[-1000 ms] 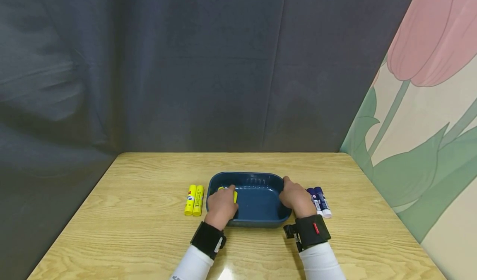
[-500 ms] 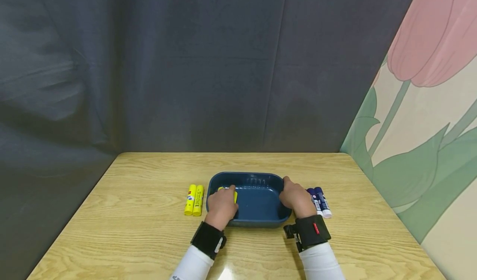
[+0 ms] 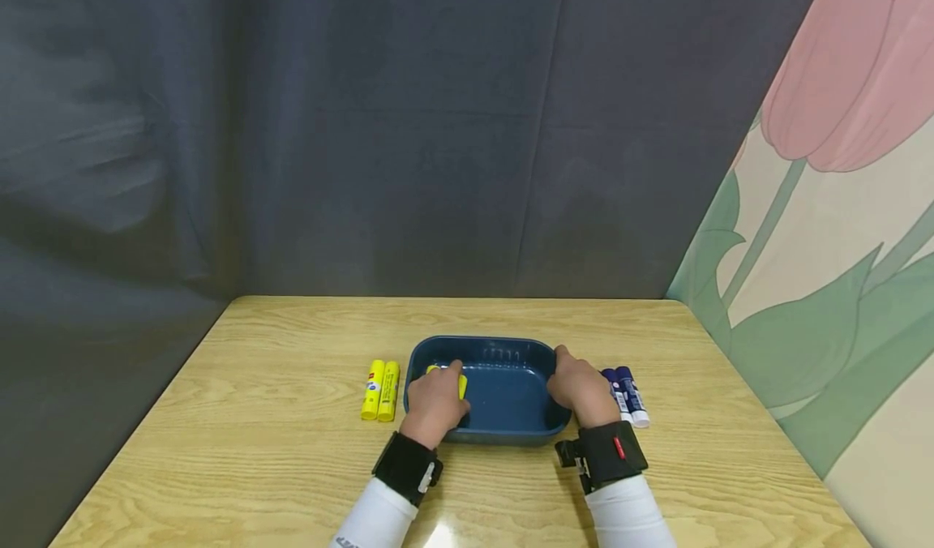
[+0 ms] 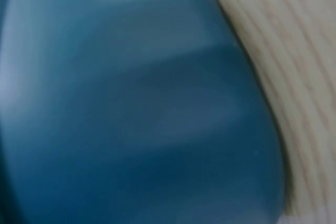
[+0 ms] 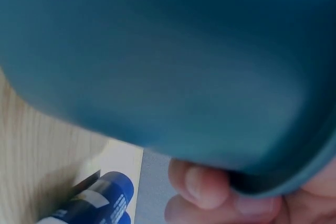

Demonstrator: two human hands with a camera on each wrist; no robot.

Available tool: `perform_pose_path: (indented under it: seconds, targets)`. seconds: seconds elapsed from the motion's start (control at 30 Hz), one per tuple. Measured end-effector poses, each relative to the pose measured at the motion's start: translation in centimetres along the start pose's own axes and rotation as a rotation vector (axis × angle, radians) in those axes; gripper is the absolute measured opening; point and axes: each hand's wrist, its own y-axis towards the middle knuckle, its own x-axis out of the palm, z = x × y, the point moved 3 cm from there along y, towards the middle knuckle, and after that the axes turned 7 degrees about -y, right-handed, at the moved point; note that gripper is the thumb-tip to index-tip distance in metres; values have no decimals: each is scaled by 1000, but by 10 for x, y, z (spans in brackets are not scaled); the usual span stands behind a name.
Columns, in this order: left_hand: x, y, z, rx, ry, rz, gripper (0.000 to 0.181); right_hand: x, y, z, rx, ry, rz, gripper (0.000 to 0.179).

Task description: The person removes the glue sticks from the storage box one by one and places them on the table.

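Observation:
A dark blue rectangular dish (image 3: pixel 511 398) with rounded corners sits mid-table. My right hand (image 3: pixel 581 387) grips its right rim; the right wrist view shows fingertips (image 5: pixel 202 184) curled against the outside wall just under the lip. My left hand (image 3: pixel 435 402) reaches into the dish's left end, fingers curled over a yellow glue stick (image 3: pixel 462 386). Yellow also shows behind its knuckles; whether that is a second stick is hidden. Only the dish's blue wall (image 4: pixel 142 103) and wood appear in the left wrist view, without the left hand.
Two yellow glue sticks (image 3: pixel 380 391) lie side by side just left of the dish. Dark blue glue sticks with white ends (image 3: pixel 631 396) lie close to the right hand, partly covered by it. A dark curtain (image 3: pixel 452 167) hangs behind the wooden table (image 3: pixel 277 418).
Almost nothing differs. The left hand has shifted very slightly to the right inside the dish; the right hand and the dish look still.

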Motion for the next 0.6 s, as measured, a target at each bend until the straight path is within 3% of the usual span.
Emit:
perform_pose_path:
  seconds: [0.27, 0.6]
  targets:
    - [-10, -3, 0, 0, -136, 7, 54, -1, 0, 0, -1, -7, -2, 60]
    - [-25, -7, 2, 9, -218, 7, 51, 0, 1, 1, 12, -1, -7, 60]
